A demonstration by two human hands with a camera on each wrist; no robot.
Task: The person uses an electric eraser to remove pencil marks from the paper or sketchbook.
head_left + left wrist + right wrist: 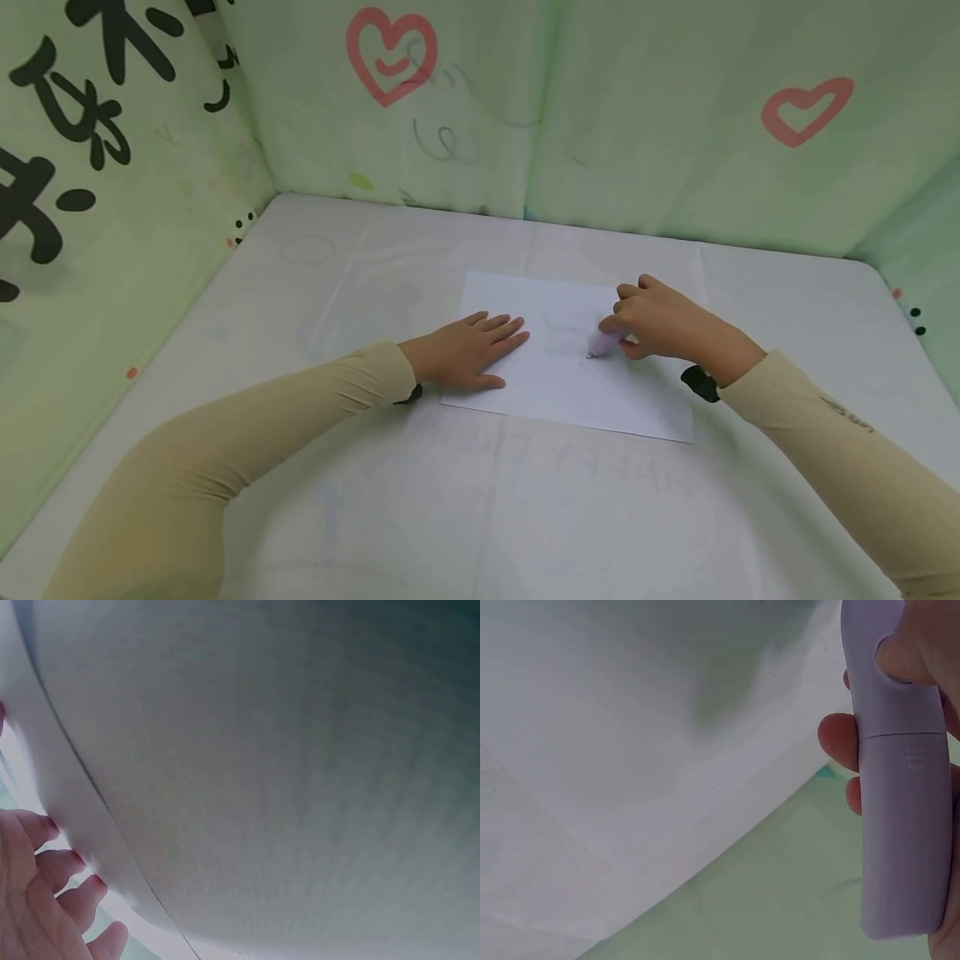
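Note:
A white sheet of paper [555, 392] lies on the table, with faint grey marks near its middle. My left hand [480, 354] rests on the sheet's left part, fingers spread; its fingers also show at the lower left of the left wrist view. My right hand [656, 321] grips a lilac electric eraser [603, 342] over the right half, its narrow tip right at the paper beside the marks. In the right wrist view the thumb [911, 656] presses the button of the eraser [904, 825], and fingers curl round its far side. Small dark crumbs dot the sheet there.
A white cloth [360, 500] covers the table, with faint lettering in front of the paper. Green curtains [622, 125] with red hearts and black characters hang behind and along both sides. A black wrist strap [700, 383] shows below the right sleeve.

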